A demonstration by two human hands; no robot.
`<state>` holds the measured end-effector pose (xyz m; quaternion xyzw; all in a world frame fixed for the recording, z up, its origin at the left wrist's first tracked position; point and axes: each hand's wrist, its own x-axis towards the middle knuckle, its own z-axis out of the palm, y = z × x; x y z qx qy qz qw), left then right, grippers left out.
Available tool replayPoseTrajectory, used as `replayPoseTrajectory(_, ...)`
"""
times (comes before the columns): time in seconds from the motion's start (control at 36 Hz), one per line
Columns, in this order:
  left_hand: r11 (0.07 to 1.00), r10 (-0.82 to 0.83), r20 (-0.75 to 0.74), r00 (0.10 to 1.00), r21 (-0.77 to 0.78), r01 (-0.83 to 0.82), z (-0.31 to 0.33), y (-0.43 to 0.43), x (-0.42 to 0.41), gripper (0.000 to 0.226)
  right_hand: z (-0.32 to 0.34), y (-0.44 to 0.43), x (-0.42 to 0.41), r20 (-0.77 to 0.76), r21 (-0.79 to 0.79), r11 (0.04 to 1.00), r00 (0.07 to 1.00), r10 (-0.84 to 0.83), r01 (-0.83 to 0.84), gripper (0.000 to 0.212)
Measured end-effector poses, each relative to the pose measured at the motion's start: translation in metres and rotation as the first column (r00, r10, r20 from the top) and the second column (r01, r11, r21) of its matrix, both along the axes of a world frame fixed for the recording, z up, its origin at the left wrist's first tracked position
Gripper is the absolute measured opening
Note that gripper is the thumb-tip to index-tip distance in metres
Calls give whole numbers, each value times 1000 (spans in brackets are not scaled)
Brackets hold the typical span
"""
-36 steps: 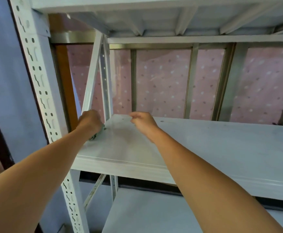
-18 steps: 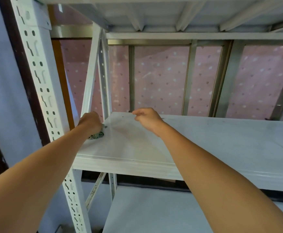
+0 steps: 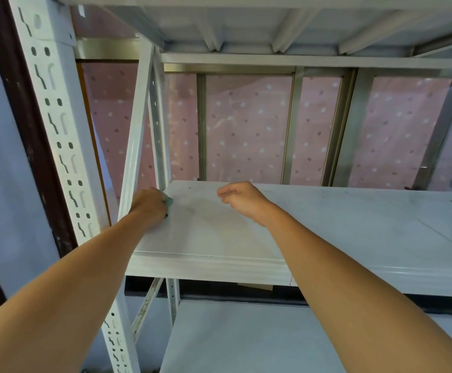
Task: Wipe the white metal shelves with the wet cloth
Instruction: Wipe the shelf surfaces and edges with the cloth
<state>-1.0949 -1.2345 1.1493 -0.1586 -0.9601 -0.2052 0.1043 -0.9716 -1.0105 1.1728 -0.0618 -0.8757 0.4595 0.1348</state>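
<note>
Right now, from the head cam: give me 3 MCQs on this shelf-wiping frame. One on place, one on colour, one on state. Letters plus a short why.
1. Where is the left hand on the middle shelf?
A. back left corner
B. front right edge
C. on the shelf below

2. What colour is the cloth peeking from that hand?
A. red
B. pale green
C. black

3. What is the right hand doing?
A. gripping the cloth
B. holding a spray bottle
C. loosely curled, holding nothing

Answers:
1 A: the hand sits by the rear upright, at the shelf's far left end.
2 B: a pale green bit shows past the fingers.
3 C: the fingers are curled above the shelf with nothing in them.
</note>
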Motion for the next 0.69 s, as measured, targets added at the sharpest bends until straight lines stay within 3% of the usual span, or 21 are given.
replayPoseTrajectory(0.14, 998, -39, -1, 999, -49, 39, 3, 10, 4, 26, -3, 5, 12, 13, 1, 1000, 1000, -17, 17, 30)
replayPoseTrajectory(0.33, 988, -115, 87, 990, 112, 105, -11, 17, -13, 22, -4, 13, 21, 39, -19, 998, 997, -64, 64, 28)
replayPoseTrajectory(0.5, 988, -137, 52, 989, 83, 133, -5, 31, 7, 18, -2, 25, 22, -29, -18, 983, 982, -184, 184, 27)
replayPoseTrajectory(0.61, 986, -155, 62, 986, 69, 151, -4, 48, 15, 17, 1, 39, 32, -34, 126, 948, 957, -289, 291, 46)
replayPoseTrajectory(0.69, 990, -137, 72, 988, 35, 135, -3, 64, 27, 19, -1, 53, 40, 20, 268, 917, 950, -312, 295, 41)
